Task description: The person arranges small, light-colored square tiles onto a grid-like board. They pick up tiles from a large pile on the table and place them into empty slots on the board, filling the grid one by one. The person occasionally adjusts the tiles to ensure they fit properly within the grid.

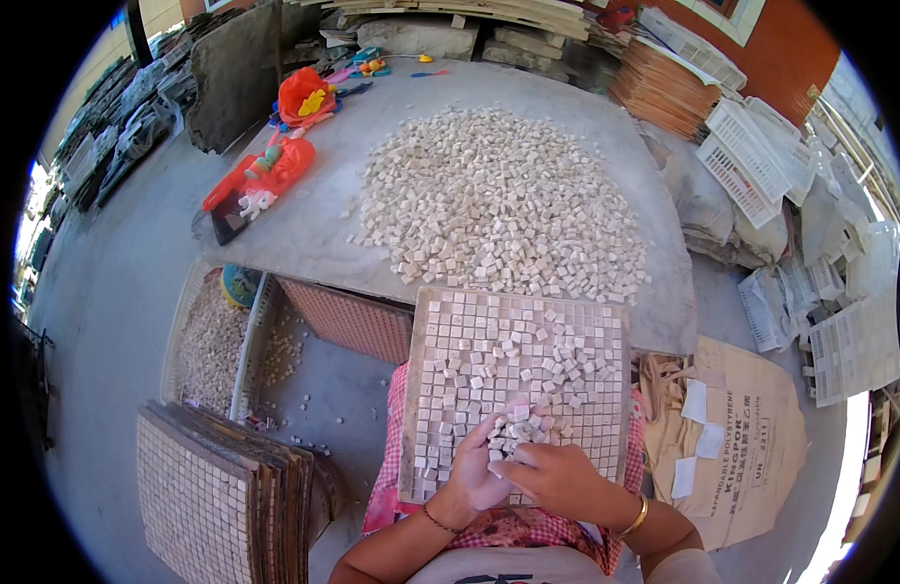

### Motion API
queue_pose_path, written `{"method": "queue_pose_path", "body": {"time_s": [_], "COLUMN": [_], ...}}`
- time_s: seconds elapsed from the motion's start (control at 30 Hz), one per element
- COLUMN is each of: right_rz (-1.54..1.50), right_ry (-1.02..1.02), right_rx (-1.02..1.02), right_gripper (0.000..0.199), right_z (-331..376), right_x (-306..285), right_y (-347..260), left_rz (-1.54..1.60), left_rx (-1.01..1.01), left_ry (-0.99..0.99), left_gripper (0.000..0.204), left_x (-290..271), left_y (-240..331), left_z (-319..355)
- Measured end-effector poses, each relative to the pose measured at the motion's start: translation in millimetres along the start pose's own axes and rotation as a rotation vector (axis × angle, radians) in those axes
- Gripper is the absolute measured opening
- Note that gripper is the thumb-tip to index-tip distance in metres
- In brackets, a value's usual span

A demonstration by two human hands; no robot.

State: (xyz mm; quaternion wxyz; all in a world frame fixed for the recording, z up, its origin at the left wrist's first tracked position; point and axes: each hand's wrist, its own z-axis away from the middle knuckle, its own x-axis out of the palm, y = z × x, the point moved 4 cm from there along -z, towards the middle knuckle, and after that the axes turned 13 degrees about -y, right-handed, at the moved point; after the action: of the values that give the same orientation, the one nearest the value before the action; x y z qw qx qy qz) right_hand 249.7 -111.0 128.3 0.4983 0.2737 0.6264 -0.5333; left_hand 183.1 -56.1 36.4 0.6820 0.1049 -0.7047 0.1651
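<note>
A square grid tray (520, 389) lies across my lap, with small pale stone mosaic tiles seated in many of its cells. More tiles lie loose on its upper right part. Just above the tray's near edge, my left hand (476, 477) is cupped around a handful of stone mosaic tiles (515, 433). My right hand (559, 479) is closed against the same handful from the right, its fingers curled in. Exactly which tiles the right fingers grip is partly hidden.
A large heap of loose tiles (498, 204) covers the stone table ahead. Red plastic bags (275, 170) lie at its left. Filled grid trays (202, 496) are stacked at my lower left, beside a white crate of tiles (211, 341). Flattened brown sacking (752, 448) lies right.
</note>
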Motion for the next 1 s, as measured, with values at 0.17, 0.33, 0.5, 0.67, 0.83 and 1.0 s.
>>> {"method": "queue_pose_path", "body": {"time_s": [0.17, 0.33, 0.5, 0.67, 0.83, 1.0], "right_rz": [0.01, -0.009, -0.033, 0.026, -0.04, -0.391], "right_ry": [-0.098, -0.111, -0.1, 0.003, 0.09, 0.118], "right_rx": [-0.029, -0.037, 0.001, -0.045, -0.033, 0.138], "right_gripper": [0.026, 0.027, 0.035, 0.021, 0.022, 0.025], "right_z": [-8, -12, -10, -8, -9, -11], "right_x": [0, 1, 1, 1, 0, -17], "right_y": [0, 2, 4, 2, 2, 18], "left_rz": [0.081, 0.126, 0.159, 0.086, 0.102, 0.242], "left_rx": [-0.043, -0.079, -0.077, 0.002, -0.022, -0.033], "left_ry": [-0.072, -0.129, -0.207, -0.169, -0.096, -0.045], "left_gripper": [0.045, 0.046, 0.045, 0.044, 0.046, 0.045], "left_x": [-10, -9, -6, -3, -10, -10], "left_y": [-3, -2, -1, 2, 3, 1], "left_z": [2, 3, 0, -1, 1, 4]}}
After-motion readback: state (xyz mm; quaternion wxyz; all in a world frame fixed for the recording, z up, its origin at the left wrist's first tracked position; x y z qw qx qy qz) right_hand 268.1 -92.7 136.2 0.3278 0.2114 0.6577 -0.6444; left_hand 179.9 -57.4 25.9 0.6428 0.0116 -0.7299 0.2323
